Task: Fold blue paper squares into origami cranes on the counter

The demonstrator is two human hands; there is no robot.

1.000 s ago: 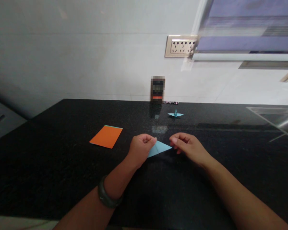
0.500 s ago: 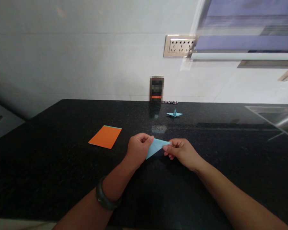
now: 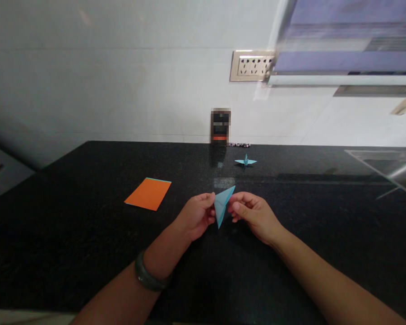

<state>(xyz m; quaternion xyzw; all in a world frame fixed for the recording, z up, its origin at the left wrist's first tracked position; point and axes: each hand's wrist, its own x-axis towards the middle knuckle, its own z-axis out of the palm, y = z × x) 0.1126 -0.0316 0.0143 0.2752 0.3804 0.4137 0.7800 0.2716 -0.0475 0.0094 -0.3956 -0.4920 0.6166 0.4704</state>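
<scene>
A light blue piece of folded paper (image 3: 220, 203) is held up over the dark counter, its pointed ends at upper right and bottom. My left hand (image 3: 198, 214) pinches its left corner between thumb and fingers. Just right of the paper is my right hand (image 3: 252, 212), with curled fingers and the thumb a little apart from them. Its fingertips are close to the paper's right edge; whether they touch it I cannot tell. Beyond my hands, a finished blue paper crane (image 3: 246, 160) stands with its wings spread.
Orange paper (image 3: 149, 194) with a bluish edge beneath lies left of my hands on the black counter (image 3: 71, 234). Against the wall stands a blurred dark box (image 3: 220, 127), a string of beads (image 3: 240, 145) beside it. A metal sink (image 3: 392, 167) is at the right.
The blue paper has turned, its right point swinging up and its lower point moving right. My right hand has let go of the point it pinched; my left hand still holds the paper.
</scene>
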